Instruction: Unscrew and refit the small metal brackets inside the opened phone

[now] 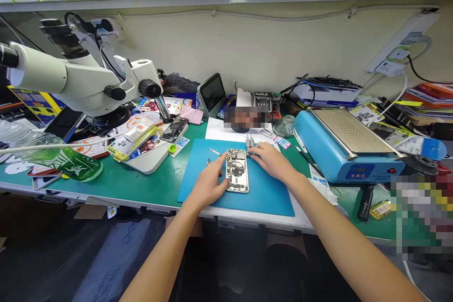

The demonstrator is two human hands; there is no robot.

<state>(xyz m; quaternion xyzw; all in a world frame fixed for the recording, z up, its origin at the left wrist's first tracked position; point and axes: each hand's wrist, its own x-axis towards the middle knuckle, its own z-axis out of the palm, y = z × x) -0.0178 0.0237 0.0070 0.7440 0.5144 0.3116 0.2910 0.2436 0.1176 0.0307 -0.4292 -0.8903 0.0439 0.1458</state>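
Observation:
An opened smartphone, its inner parts exposed, lies on a blue work mat. My left hand grips its left side, thumb at the lower edge and fingers near the top. My right hand is at the upper right edge, fingertips pinched together; whatever they hold is too small to make out. A thin pen-like tool lies by my left fingers, beside small metal bits. Just beyond the phone stand several small grey metal tools.
A microscope overhangs the left side, near a green bottle. At right sits a blue heating machine. A glass jar and a small screen stand behind the mat. Packed shelves run above.

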